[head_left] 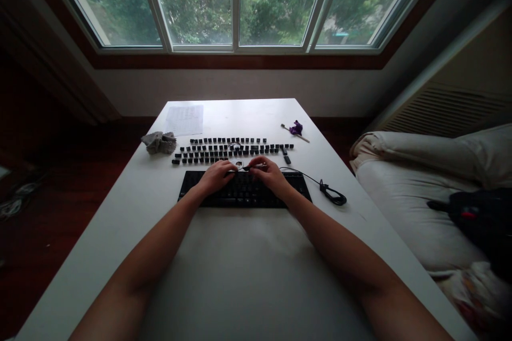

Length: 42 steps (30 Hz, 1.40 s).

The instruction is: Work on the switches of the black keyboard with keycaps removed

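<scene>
A black keyboard [248, 197] lies on the white table under both my hands. My right hand [267, 171] is above its back edge, thumb and fingers pinched on a small dark piece [246, 168], too small to name surely. My left hand [218, 176] rests over the keyboard's left half, fingers drawn together, their tips close to that piece; whether they hold anything is hidden. A small pale round thing [239, 163] shows just behind the fingertips. Several rows of loose black keycaps [208, 154] stand on the table beyond the keyboard.
A coiled black cable [333, 195] lies right of the keyboard. A crumpled grey cloth [159, 143] sits at the left edge, near a printed paper sheet [184, 119]. Back right are a thin brush-like stick [302, 137] and purple cloth [296, 128]. A bed [392, 186] stands right of the table [224, 287].
</scene>
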Motion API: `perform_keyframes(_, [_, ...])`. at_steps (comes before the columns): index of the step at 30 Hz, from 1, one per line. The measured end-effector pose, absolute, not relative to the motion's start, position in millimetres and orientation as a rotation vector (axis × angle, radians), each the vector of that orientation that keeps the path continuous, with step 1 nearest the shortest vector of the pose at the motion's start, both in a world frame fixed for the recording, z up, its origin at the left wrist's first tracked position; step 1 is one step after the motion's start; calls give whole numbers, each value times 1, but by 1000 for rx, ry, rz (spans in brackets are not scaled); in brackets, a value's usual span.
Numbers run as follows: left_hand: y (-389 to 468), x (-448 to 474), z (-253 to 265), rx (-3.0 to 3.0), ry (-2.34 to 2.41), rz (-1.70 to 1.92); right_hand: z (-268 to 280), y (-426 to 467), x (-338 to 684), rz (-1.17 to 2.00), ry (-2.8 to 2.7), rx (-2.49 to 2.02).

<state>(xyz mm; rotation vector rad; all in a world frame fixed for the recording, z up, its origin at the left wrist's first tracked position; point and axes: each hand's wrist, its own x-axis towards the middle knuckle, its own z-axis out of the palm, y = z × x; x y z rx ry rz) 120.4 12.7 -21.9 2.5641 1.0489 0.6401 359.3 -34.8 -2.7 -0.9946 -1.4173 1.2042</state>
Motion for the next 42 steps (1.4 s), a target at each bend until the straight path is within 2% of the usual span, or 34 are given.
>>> perform_keyframes(11, [11, 121, -27, 2545, 1062, 629, -8, -32, 359, 1150, -1408, -962])
perform_keyframes(19, [10, 120, -27, 2568, 1103, 578, -15, -36, 352, 842, -1536, -1192])
perform_keyframes(24, [10, 121, -26, 2569, 1106, 580, -15, -39, 346, 778, -1607, -1243])
perform_keyframes(35, [10, 120, -27, 2575, 1095, 590, 5, -56, 342, 624, -2088, -1034])
perform_keyframes(42, [8, 120, -26, 2571, 1086, 588, 12, -59, 349, 620, -2099, -979])
